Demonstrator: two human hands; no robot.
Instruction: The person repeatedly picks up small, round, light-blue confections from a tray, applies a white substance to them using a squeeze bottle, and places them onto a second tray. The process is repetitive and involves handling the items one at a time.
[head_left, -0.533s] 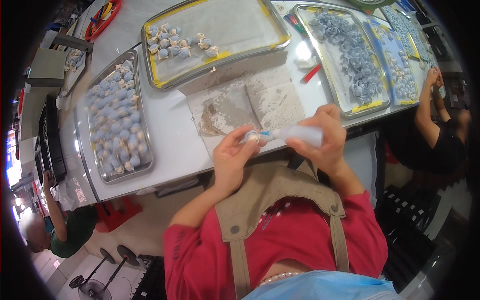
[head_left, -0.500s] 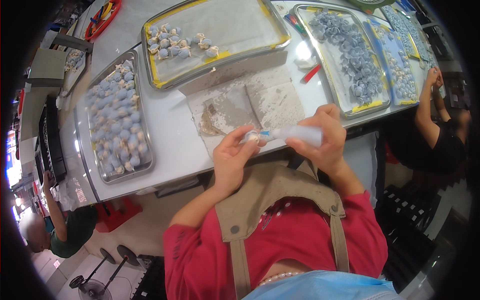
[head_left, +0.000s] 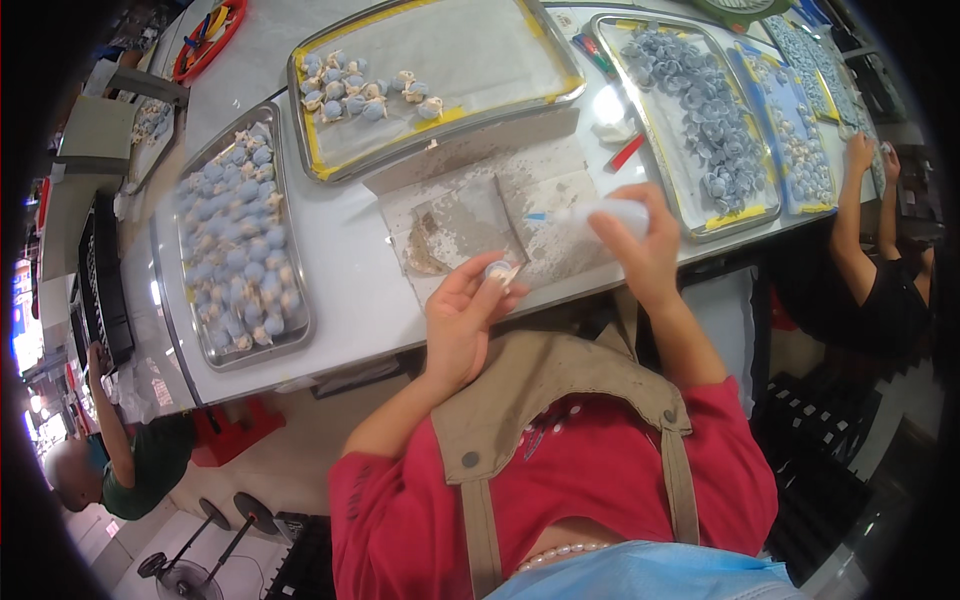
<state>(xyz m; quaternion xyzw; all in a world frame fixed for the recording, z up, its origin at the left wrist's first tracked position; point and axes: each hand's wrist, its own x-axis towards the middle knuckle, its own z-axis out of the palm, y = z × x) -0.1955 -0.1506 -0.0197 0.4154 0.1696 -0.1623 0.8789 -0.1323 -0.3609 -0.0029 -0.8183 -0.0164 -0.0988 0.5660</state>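
Note:
My left hand (head_left: 466, 310) pinches a small blue-and-cream figurine piece (head_left: 501, 271) between thumb and fingers, over the table's near edge. My right hand (head_left: 648, 245) is wrapped round a white squeeze bottle (head_left: 614, 212) with a thin blue nozzle tip (head_left: 537, 216). The bottle lies nearly level, its tip pointing left, apart from the piece. Under both is a stained, worn cardboard sheet (head_left: 555, 180). Past it, a metal tray (head_left: 480, 60) lined with paper and yellow tape holds several blue-and-cream figurines (head_left: 345, 87) at its left end.
At left, another tray (head_left: 297, 330) is full of similar figurines. On the right, a tray (head_left: 665, 165) carries blue cup-shaped pieces (head_left: 700, 110), beside a blue tray (head_left: 805, 208) of small parts. A red-handled tool (head_left: 627, 152) lies between. A person's hands (head_left: 862, 152) work at far right; another person sits left.
My right hand has lifted the squeeze bottle away from the piece, up and to the right. My left hand stays nearly in place, still pinching the piece. The co-worker's hands at right have moved apart.

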